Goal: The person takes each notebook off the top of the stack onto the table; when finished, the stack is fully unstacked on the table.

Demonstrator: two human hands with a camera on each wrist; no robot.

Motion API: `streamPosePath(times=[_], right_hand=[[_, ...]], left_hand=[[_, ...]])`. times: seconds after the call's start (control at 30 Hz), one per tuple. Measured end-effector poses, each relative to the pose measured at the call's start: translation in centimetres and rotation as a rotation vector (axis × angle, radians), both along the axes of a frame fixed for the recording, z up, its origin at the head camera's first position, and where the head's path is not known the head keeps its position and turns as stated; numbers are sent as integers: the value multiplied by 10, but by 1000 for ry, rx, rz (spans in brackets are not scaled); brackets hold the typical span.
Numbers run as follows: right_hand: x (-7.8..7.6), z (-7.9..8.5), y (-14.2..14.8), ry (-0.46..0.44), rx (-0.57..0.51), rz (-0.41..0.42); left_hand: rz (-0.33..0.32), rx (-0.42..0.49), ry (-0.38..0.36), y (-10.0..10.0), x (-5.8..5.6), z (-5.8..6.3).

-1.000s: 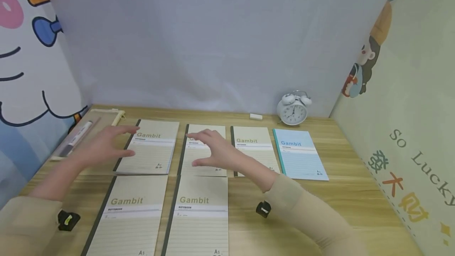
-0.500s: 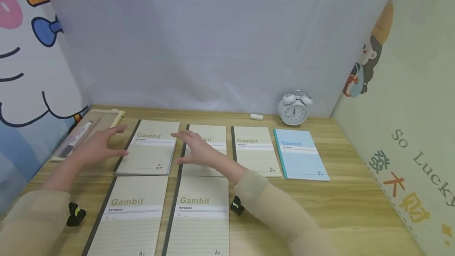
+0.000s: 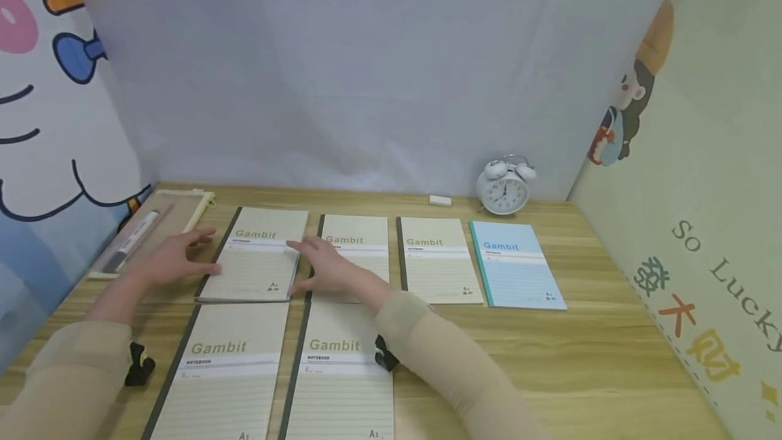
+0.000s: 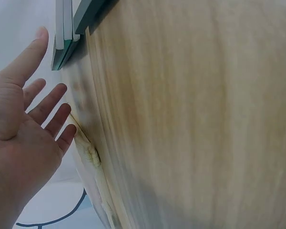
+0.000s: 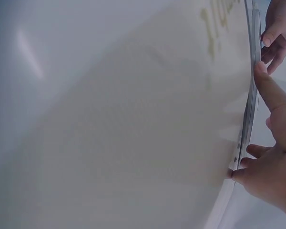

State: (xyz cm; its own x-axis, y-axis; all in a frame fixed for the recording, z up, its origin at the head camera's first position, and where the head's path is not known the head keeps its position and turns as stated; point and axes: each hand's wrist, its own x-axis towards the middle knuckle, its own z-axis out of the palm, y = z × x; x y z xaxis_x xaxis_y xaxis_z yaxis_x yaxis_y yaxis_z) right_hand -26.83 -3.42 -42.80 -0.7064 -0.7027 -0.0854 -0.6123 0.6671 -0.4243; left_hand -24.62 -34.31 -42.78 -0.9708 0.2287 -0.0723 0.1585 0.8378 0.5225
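At the back left lies a small stack of notebooks [image 3: 256, 250], a cream Gambit one with a dark spine on top. The left wrist view shows several spines of this notebook stack [image 4: 69, 28], one of them green. My left hand [image 3: 168, 257] is at the stack's left side, fingers spread, thumb tip right at the spine edge. On the other side, my right hand [image 3: 330, 267] has its fingertips at the stack's right edge and overlaps the neighbouring cream notebook [image 3: 357, 223]. Neither hand's fingers are curled round anything.
Two cream notebooks, left [image 3: 222, 386] and right [image 3: 342, 386], lie in front. Farther right are another cream notebook [image 3: 440, 270] and a blue one [image 3: 519, 267]. Behind stand a white eraser-like block [image 3: 440, 200] and an alarm clock [image 3: 504, 192]. A mesh pouch [image 3: 183, 206] lies far left.
My right hand has moved left from over the second notebook to the stack's right edge. My left hand has shifted slightly left and lowered beside the stack. The notebooks have not moved.
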Motion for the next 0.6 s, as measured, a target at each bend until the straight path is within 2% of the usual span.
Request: streamPosePath(times=[0.2,0.4,0.6], right_hand=[[0,-2,-2,46,78,33],[2,-1,-1,6,78,42],[2,-1,-2,22,78,30]], left_hand=[[4,0,-29,3,-1,-2],[-4,-8,-41,4,-2,-3],[-14,6,-52,6,-2,-1]])
